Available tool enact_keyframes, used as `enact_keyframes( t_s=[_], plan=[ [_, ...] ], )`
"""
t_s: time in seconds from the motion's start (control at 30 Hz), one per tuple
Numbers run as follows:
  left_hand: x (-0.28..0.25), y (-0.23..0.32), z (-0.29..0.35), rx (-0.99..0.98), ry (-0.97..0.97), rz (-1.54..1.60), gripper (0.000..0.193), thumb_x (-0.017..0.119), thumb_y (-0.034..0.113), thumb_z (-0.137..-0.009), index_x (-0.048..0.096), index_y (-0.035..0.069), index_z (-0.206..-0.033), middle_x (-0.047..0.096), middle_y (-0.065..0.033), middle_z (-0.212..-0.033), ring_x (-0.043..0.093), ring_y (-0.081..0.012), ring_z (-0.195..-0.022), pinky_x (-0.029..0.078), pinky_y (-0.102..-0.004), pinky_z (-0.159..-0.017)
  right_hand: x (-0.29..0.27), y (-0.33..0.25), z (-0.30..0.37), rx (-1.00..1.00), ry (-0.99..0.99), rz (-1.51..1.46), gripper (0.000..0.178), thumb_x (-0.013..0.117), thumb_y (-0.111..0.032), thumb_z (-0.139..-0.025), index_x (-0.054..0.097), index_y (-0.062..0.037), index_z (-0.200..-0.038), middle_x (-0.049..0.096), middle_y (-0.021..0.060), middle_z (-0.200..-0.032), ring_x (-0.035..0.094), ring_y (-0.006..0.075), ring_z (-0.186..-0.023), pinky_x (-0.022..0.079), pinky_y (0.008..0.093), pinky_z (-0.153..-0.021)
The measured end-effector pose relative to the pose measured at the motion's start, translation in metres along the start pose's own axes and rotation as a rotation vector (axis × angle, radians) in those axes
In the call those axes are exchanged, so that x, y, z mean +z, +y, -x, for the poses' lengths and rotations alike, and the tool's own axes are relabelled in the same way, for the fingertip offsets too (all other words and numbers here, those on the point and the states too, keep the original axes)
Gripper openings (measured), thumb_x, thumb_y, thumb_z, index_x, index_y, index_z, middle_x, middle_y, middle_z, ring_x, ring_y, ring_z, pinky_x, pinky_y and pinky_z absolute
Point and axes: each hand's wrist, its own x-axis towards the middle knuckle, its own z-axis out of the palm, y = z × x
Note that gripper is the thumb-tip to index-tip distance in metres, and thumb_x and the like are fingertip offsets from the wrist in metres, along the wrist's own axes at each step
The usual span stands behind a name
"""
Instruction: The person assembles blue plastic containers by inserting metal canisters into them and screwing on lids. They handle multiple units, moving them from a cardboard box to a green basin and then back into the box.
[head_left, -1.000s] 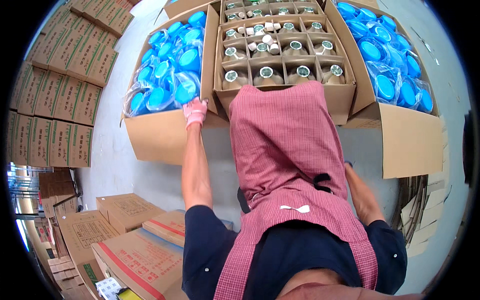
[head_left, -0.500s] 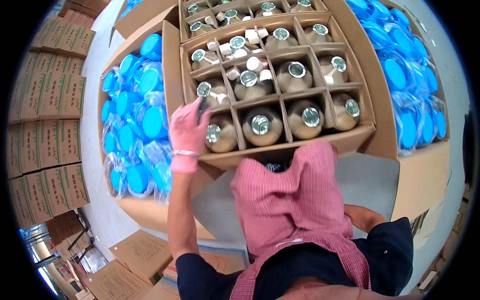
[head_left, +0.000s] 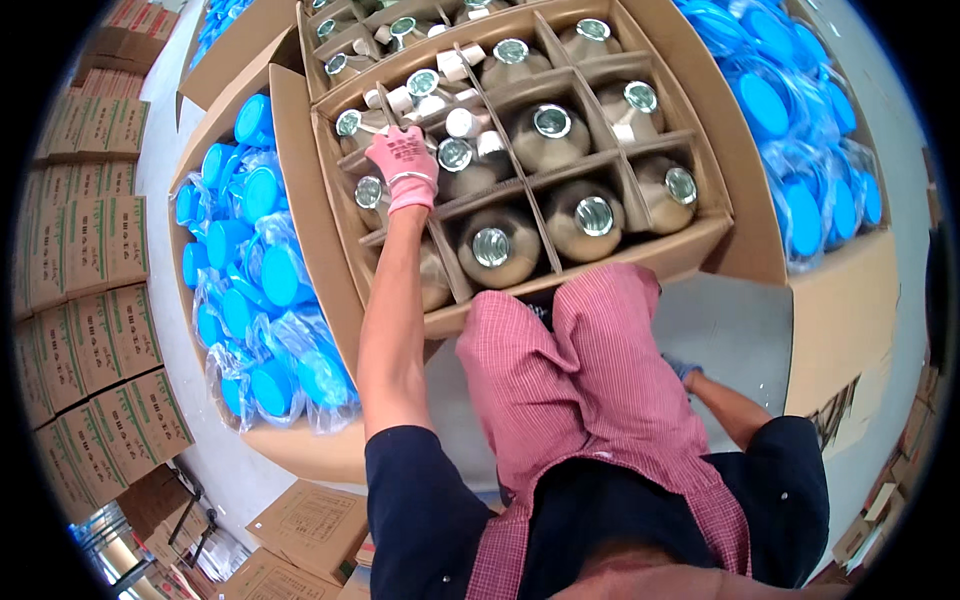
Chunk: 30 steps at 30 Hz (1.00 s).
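Observation:
A pink glove covers my left hand (head_left: 405, 167), which reaches over the left side of a divided carton (head_left: 575, 262). Its fingers are bunched and point down among the compartments; what lies under the fingertips is hidden. Round glass flasks (head_left: 550, 140) with silvery mouths sit upright, one to a compartment. Beside the hand are a flask mouth (head_left: 455, 154) and several small white cylindrical pieces, among them a white piece (head_left: 462, 123) on its right. My right hand (head_left: 682, 369), in a grey-blue glove, hangs low beside my right knee, mostly covered by the pink apron (head_left: 600, 340).
Open cartons of blue plastic-wrapped lidded containers stand at left (head_left: 285, 275) and right (head_left: 802, 215). A second divided carton of flasks (head_left: 403, 30) adjoins at the back. Stacked brown cartons (head_left: 75, 240) line the far left; a closed carton (head_left: 310, 525) lies lower left.
My left hand has moved forward and right from the carton's near left corner to the inner compartments. The view has shifted, and my right glove now shows beside the knee.

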Motion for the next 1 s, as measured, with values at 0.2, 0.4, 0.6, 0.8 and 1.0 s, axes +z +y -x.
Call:
enact_keyframes(
  t_s=[0.2, 0.4, 0.6, 0.8, 1.0],
  plan=[
    [-0.035, -0.017, 0.077, -0.047, 0.452, 0.668, 0.034, 0.072, 0.018, -0.068, 0.059, 0.007, -0.097, 0.051, -0.0178, -0.119, 0.044, -0.0343, -0.114, 0.031, -0.0451, -0.099, -0.151, -0.032, 0.105, -0.601, 0.984, 0.012, 0.031, 0.061, -0.021, -0.080, 0.058, -0.0136, -0.111, 0.056, 0.0130, -0.098, 0.058, 0.0267, -0.088, 0.049, 0.0393, -0.071],
    [-0.032, -0.019, 0.063, 0.074, 0.302, 0.485, 0.051, 0.066, 0.025, -0.075, 0.051, 0.015, -0.122, 0.051, -0.0076, -0.124, 0.042, -0.0305, -0.118, 0.022, -0.0549, -0.105, -0.327, -0.270, 0.121, -1.015, 1.667, 0.370, 0.042, 0.058, -0.016, -0.082, 0.053, -0.0159, -0.123, 0.048, 0.0201, -0.125, 0.053, 0.0353, -0.107, 0.042, 0.0422, -0.092],
    [-0.003, 0.005, 0.009, 0.346, 0.072, -0.065, 0.042, 0.058, 0.023, -0.079, 0.055, 0.028, -0.120, 0.054, -0.0067, -0.119, 0.043, -0.0288, -0.116, 0.021, -0.0565, -0.104, -0.385, -0.323, 0.074, -0.787, 1.433, 0.689, 0.027, 0.051, -0.014, -0.081, 0.059, -0.0112, -0.106, 0.054, 0.0202, -0.108, 0.058, 0.0326, -0.093, 0.048, 0.0443, -0.079],
    [-0.008, 0.005, 0.002, 0.327, 0.045, -0.134, 0.023, 0.051, 0.019, -0.082, 0.064, 0.022, -0.102, 0.056, -0.0073, -0.098, 0.049, -0.0273, -0.103, 0.020, -0.0560, -0.105, -0.378, -0.232, 0.096, -0.735, 1.468, 0.364, 0.039, 0.061, -0.029, -0.077, 0.054, -0.0058, -0.107, 0.057, 0.0204, -0.100, 0.058, 0.0357, -0.090, 0.047, 0.0427, -0.079],
    [-0.055, -0.004, 0.048, 0.118, 0.364, 0.513, 0.041, 0.066, 0.016, -0.070, 0.061, 0.014, -0.110, 0.056, -0.0119, -0.103, 0.052, -0.0330, -0.099, 0.033, -0.0455, -0.099, -0.362, -0.217, 0.054, -0.677, 1.561, 0.427, 0.045, 0.058, -0.037, -0.081, 0.052, -0.0065, -0.113, 0.047, 0.0208, -0.122, 0.050, 0.0370, -0.106, 0.042, 0.0480, -0.088]
  ],
)
